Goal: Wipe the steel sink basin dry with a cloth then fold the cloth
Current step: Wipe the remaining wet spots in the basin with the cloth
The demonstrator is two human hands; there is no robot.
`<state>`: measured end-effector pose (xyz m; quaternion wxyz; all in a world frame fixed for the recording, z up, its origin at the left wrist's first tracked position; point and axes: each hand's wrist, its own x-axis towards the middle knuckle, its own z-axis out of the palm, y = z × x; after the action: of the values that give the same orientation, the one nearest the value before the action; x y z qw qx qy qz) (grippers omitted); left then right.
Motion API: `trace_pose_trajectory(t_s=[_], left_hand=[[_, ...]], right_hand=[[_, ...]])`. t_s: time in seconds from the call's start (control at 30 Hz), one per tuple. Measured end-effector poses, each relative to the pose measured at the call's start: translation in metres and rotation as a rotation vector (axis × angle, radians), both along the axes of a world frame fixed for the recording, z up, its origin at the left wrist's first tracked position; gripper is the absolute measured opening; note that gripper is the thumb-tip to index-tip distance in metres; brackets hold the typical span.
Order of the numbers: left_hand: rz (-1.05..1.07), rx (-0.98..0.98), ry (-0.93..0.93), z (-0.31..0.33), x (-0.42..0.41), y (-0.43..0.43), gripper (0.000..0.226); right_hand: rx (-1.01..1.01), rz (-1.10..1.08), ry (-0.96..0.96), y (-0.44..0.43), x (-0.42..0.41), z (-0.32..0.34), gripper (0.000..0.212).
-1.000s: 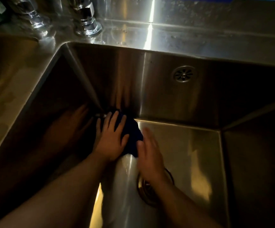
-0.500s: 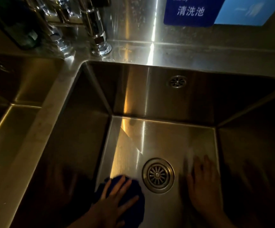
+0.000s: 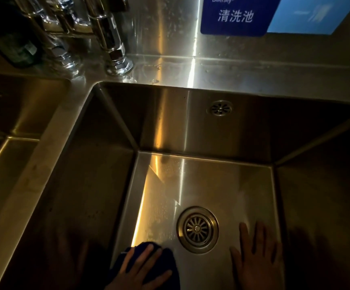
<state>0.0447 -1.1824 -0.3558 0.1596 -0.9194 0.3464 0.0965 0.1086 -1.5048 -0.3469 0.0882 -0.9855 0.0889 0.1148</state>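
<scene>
Cloth [image 3: 166, 261] now lies at the near left of the sink basin [image 3: 211, 181] floor beside the drain [image 3: 197, 229], no longer in the far corner, pressed under my flat, spread left hand [image 3: 140, 268], while my right hand [image 3: 255, 262] rests flat and empty beyond the drain, so wiping goes on and folding waits

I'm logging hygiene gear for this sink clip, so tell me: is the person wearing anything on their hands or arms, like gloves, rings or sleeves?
No gloves: the left hand and the right hand are both bare. No ring shows on the fingers in view, though the light is dim. The frame edge cuts off the wrists, so sleeves or a watch cannot be told.
</scene>
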Motion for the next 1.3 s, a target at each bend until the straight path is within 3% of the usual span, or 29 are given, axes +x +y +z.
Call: trace_pose_trajectory(t_s=[0.17,0.5,0.57,0.67,0.73,0.87,1.03,1.13,1.3], left_hand=[[0.112,-0.209,0.003,0.001,0.075,-0.018,0.080],[0.599,-0.445,0.015,0.000,0.228,-0.020,0.056],[0.623,-0.441,-0.049,-0.002,0.243,-0.014,0.050],[0.703,-0.430,-0.054,0.002,0.250,-0.015,0.059],[0.749,-0.559,-0.068,0.015,0.252,-0.033,0.053],[0.408,-0.853,-0.141,0.039,0.242,-0.135,0.056],[0.108,-0.764,0.141,0.027,0.234,-0.248,0.065],[0.084,-0.616,0.202,-0.003,0.235,-0.239,0.062],[0.108,-0.592,0.053,-0.009,0.251,-0.170,0.066]], right_hand=[[-0.058,0.000,-0.004,-0.005,-0.002,-0.012,0.063],[-0.092,0.017,-0.029,-0.009,-0.005,-0.024,0.065],[-0.099,0.028,-0.037,-0.010,-0.004,-0.026,0.066],[-0.108,0.030,-0.037,-0.012,-0.005,-0.029,0.067],[-0.119,0.028,-0.032,-0.012,-0.004,-0.027,0.068],[-0.129,0.027,-0.050,-0.010,-0.004,-0.026,0.066],[-0.081,0.055,-0.192,-0.011,-0.001,-0.029,0.067],[-0.110,0.054,-0.125,-0.010,-0.003,-0.031,0.065],[-0.132,0.013,-0.081,-0.008,-0.002,-0.024,0.067]])
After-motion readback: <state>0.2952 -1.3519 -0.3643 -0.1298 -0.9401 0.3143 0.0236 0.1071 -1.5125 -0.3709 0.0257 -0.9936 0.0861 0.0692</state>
